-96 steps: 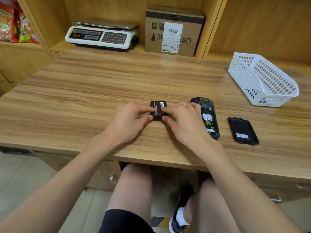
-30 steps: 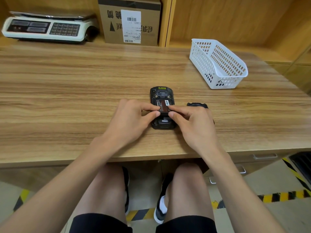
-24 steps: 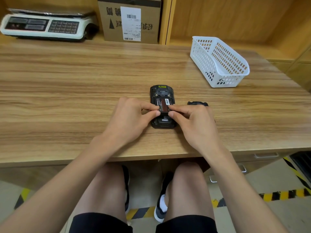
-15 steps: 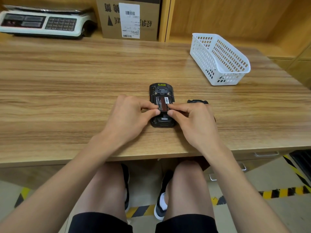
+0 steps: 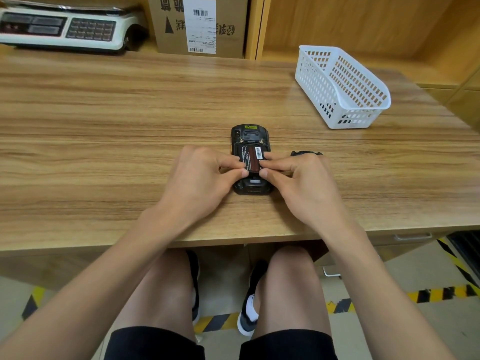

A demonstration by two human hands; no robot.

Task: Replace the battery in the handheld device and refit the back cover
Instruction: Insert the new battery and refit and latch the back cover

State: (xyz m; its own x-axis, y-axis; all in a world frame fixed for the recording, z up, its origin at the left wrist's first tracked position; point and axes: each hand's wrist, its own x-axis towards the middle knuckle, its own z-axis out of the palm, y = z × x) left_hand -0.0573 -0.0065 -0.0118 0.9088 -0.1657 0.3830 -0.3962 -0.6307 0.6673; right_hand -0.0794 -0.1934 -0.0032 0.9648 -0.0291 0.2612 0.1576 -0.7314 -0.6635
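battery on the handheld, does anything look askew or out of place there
Nothing looks damaged or spilled. The battery lies squarely over the open back of the handheld device, pinched by the left hand and right hand. The back cover is off, mostly hidden behind the right hand. Whether the battery is fully seated cannot be told.

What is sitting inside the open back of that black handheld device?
A dark red battery with a white barcode sticker lies in the handheld device. The left hand and right hand grip its near corners, hiding its lower edge and whether it is fully seated.
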